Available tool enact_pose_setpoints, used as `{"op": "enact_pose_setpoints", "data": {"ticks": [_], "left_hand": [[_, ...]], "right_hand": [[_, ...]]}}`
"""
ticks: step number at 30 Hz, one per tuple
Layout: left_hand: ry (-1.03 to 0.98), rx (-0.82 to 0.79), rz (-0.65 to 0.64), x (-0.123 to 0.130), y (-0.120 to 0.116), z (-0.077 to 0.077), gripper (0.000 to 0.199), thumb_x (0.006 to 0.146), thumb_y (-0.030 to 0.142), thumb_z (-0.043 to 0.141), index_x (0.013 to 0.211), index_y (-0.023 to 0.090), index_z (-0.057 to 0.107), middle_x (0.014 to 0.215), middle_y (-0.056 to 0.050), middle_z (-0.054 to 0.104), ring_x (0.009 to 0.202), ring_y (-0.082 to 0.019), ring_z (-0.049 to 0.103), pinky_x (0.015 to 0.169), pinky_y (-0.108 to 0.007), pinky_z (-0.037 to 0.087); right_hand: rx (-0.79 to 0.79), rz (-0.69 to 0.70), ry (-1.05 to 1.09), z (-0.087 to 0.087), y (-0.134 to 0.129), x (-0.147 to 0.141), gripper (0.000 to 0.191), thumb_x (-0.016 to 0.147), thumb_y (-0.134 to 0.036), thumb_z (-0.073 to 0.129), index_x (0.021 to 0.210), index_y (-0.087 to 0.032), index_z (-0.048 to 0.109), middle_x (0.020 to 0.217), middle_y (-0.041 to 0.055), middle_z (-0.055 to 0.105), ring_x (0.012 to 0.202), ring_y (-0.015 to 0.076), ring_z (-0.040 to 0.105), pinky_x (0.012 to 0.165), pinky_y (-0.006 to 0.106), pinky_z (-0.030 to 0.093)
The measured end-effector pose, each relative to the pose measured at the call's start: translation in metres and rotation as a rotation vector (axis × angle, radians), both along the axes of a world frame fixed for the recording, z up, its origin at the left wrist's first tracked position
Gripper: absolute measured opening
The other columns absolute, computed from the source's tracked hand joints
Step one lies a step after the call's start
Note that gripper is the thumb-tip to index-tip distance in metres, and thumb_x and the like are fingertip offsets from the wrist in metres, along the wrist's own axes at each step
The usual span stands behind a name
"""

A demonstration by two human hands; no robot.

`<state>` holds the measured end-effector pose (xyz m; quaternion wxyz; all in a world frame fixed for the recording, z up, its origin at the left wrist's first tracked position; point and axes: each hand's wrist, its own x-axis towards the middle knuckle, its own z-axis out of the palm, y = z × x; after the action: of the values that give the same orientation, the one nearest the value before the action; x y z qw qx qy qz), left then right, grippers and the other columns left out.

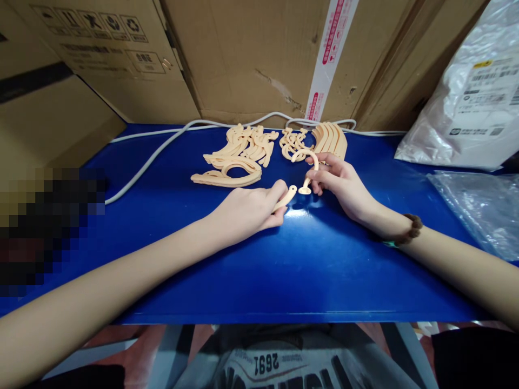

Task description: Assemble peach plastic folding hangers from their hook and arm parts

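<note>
My left hand [253,212] is closed round a small curved beige piece [289,196], whose end with a hole sticks out past the fingertips. To its right, my right hand [338,181] pinches a beige hook [315,163] with a flat round foot pointing down. A small gap separates the two pieces. Behind my hands lie piles of beige parts: curved arms [243,141], larger looped pieces [227,178], small hooks [292,141] and a stack of wide curved pieces [331,139].
The blue table [259,275] has a white cable [150,163] along its back and left. Cardboard boxes [251,59] stand behind. A white plastic parcel [458,108] and clear plastic bag [482,208] are at the right. A pixelated dark area covers the left edge.
</note>
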<state>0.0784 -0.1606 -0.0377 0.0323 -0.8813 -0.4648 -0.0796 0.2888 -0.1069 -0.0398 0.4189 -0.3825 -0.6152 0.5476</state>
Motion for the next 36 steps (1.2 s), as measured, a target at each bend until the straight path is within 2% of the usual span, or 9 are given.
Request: {"op": "enact_pose_setpoints", "data": {"ticks": [8, 14, 16, 28, 33, 36], "left_hand": [[-0.062, 0.098, -0.112, -0.0057, -0.0008, -0.0022, 0.022, 0.099, 0.038, 0.044, 0.095, 0.018, 0.053, 0.063, 0.001, 0.064, 0.053, -0.015, 0.061, 0.047, -0.024, 0.025], [-0.026, 0.080, -0.124, -0.0041, -0.0019, -0.0022, 0.032, 0.101, 0.036, 0.033, 0.086, 0.017, 0.053, 0.060, -0.001, 0.061, 0.051, -0.017, 0.057, 0.046, -0.026, 0.022], [-0.015, 0.102, -0.130, -0.0033, -0.0023, -0.0022, 0.033, 0.101, 0.036, 0.032, 0.085, 0.018, 0.054, 0.061, -0.002, 0.061, 0.052, -0.017, 0.057, 0.046, -0.026, 0.022], [-0.083, 0.052, -0.125, -0.0027, -0.0022, -0.0023, 0.023, 0.098, 0.029, 0.030, 0.096, 0.016, 0.049, 0.062, 0.001, 0.060, 0.050, -0.015, 0.055, 0.046, -0.026, 0.026], [-0.086, 0.051, -0.137, -0.0034, -0.0022, -0.0048, 0.026, 0.101, 0.030, 0.027, 0.100, 0.016, 0.048, 0.069, -0.001, 0.063, 0.055, -0.015, 0.057, 0.048, -0.026, 0.032], [-0.096, 0.105, -0.152, -0.0040, -0.0009, -0.0058, 0.028, 0.101, 0.029, 0.026, 0.096, 0.016, 0.050, 0.074, -0.003, 0.061, 0.062, -0.017, 0.058, 0.052, -0.027, 0.036]], "right_hand": [[-0.051, -0.013, 0.057, 0.0010, -0.0005, 0.0017, 0.039, 0.073, -0.025, 0.078, 0.101, -0.021, 0.052, 0.070, -0.0061, 0.060, 0.053, 0.0079, 0.053, 0.052, 0.024, 0.047], [-0.084, 0.028, 0.103, 0.0039, -0.0019, 0.0029, 0.059, 0.075, -0.020, 0.075, 0.128, -0.024, 0.049, 0.074, -0.0063, 0.061, 0.057, 0.0087, 0.053, 0.054, 0.023, 0.047], [-0.073, 0.039, 0.088, 0.0037, -0.0019, 0.0033, 0.061, 0.076, -0.021, 0.074, 0.131, -0.023, 0.048, 0.075, -0.0058, 0.061, 0.058, 0.0084, 0.052, 0.055, 0.023, 0.046], [-0.092, 0.054, 0.080, 0.0035, -0.0003, 0.0047, 0.062, 0.075, -0.023, 0.078, 0.130, -0.022, 0.051, 0.077, -0.0048, 0.062, 0.058, 0.0082, 0.051, 0.056, 0.024, 0.045], [-0.092, 0.095, 0.072, 0.0015, 0.0030, 0.0064, 0.060, 0.074, -0.026, 0.079, 0.129, -0.019, 0.056, 0.076, -0.0053, 0.061, 0.058, 0.0072, 0.050, 0.056, 0.023, 0.043], [-0.089, 0.126, 0.065, 0.0008, 0.0033, 0.0060, 0.056, 0.073, -0.029, 0.080, 0.124, -0.016, 0.060, 0.076, -0.0045, 0.062, 0.057, 0.0065, 0.049, 0.056, 0.023, 0.042]]}}
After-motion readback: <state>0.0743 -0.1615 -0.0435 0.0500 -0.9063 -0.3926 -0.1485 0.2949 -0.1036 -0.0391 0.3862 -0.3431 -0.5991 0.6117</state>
